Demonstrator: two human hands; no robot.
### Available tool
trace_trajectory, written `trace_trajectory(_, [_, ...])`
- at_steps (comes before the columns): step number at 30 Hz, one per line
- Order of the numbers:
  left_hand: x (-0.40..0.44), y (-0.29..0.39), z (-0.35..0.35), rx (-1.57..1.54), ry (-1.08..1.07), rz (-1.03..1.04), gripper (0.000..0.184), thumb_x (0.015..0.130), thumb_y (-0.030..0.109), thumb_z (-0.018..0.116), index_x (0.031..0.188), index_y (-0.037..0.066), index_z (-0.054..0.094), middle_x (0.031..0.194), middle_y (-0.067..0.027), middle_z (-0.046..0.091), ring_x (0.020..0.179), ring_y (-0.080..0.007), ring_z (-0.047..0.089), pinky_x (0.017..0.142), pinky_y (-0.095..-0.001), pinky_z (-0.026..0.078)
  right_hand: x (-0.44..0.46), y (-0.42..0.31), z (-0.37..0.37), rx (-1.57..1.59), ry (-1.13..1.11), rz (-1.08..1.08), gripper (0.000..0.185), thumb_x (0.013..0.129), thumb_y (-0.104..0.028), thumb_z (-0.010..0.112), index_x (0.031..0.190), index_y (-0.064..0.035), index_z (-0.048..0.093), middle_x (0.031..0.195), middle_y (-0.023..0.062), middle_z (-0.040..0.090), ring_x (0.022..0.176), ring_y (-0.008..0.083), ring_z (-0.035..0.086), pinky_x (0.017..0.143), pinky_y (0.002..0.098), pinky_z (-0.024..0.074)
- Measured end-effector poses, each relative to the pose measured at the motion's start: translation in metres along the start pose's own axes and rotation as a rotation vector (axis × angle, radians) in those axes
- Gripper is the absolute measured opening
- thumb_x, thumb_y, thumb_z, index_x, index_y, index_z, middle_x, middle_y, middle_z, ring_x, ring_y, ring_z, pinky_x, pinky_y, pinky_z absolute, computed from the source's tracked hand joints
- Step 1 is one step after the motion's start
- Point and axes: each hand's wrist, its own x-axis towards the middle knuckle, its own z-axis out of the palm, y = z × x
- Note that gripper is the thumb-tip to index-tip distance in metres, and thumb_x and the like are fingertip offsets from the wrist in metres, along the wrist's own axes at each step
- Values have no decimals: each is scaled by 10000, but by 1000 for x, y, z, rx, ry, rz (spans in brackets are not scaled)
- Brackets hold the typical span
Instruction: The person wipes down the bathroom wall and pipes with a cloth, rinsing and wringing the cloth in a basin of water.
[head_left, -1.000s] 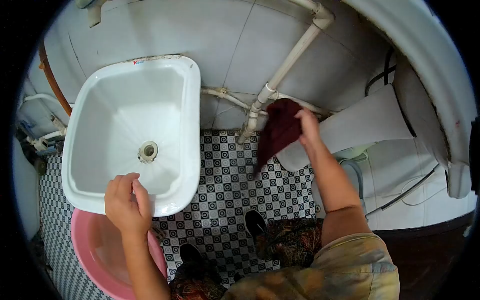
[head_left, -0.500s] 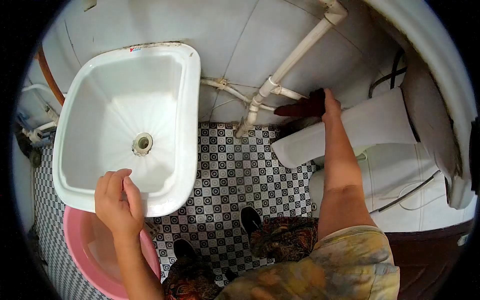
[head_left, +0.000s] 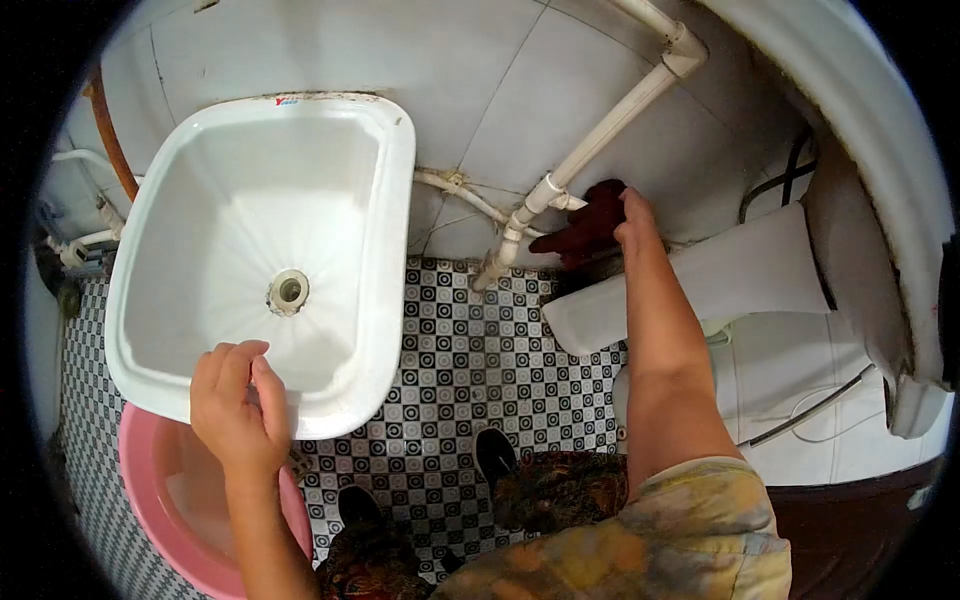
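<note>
My right hand [head_left: 636,214] grips a dark red cloth [head_left: 592,226] beside the white pipe [head_left: 562,180] near the wall. The cloth hangs by the pipe's side branch; whether it touches the pipe I cannot tell. My left hand [head_left: 236,405] is at the front rim of the white sink [head_left: 350,405], palm inward, its fingers loosely curled and thumb apart, with nothing seen in it. Inside the sink bowl the drain hole [head_left: 289,291] is uncovered.
A pink basin [head_left: 150,480] of cloudy water stands on the patterned tile floor [head_left: 440,370], partly beneath the sink. To the right are a white ceramic piece [head_left: 700,262] and a grey hose [head_left: 810,407]. Brown and white pipes run at the left.
My right hand has shifted left and slightly down with the cloth, which now spreads wider beside the pipe. My left hand stays by the rim. The camera view has shifted a little.
</note>
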Motion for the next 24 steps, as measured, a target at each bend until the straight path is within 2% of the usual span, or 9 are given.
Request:
trace_trajectory(5, [1,2,-1,3,10,13,85,714,31,504,748,12,580,632,-93,506,568,-241,465,529,-326,370,-17,-14,0,15,-4,-5,398,747,-94,490,1118,40,439,1134,152,480,956,288,498,865,393,415])
trace_trajectory(7, [1,2,-1,1,19,20,85,714,32,505,747,12,580,630,-93,505,567,-242,465,527,-326,370,-17,-16,0,121,-148,5,424,736,-162,490,1128,-2,474,1132,212,501,962,347,512,899,474,382])
trace_trajectory(8, [1,2,-1,-1,22,27,84,714,33,506,746,12,581,628,-94,505,566,-242,464,525,-326,369,-13,-16,-2,121,-148,2,424,736,-162,490,1128,-2,474,1132,212,501,962,347,512,899,474,382])
trace_trajectory(10, [1,1,-1,-1,25,34,82,714,33,507,745,13,580,628,-95,504,569,-243,467,527,-327,371,-13,-17,-2,351,-269,37,421,709,-151,470,1103,-3,486,1104,212,519,963,371,514,914,491,387])
trace_trajectory(13, [0,0,0,-5,37,37,77,715,33,509,742,17,579,629,-94,502,577,-244,473,532,-329,374,-50,-26,-11,521,-436,70,343,755,-120,416,1068,7,475,1126,153,499,1005,312,492,944,461,372])
trace_trajectory(17, [0,0,-2,1,25,34,67,716,34,515,740,22,575,631,-89,501,588,-249,480,541,-334,382,-63,-19,-36,549,-406,13,336,738,-143,406,1037,-18,495,1104,153,515,1000,311,497,943,465,368])
trace_trajectory(19, [0,-1,-2,-1,22,34,65,717,40,516,741,23,575,634,-88,502,592,-250,480,545,-335,384,-49,-7,-55,540,-569,6,461,665,-160,433,1086,12,504,1093,188,544,1023,370,505,934,504,379])
trace_trajectory(23, [-2,-3,-1,12,8,26,66,725,57,517,738,25,573,639,-85,504,608,-251,485,562,-342,391,-68,2,-77,565,-657,74,458,664,-157,436,1083,9,521,1087,191,548,1031,367,504,939,495,373])
trace_trajectory(24, [-3,-3,-1,20,8,29,66,725,57,517,738,25,573,639,-85,504,608,-251,485,562,-342,391,-83,1,-80,562,-885,122,454,663,-147,433,1079,14,520,1087,189,549,1026,363,508,943,487,371])
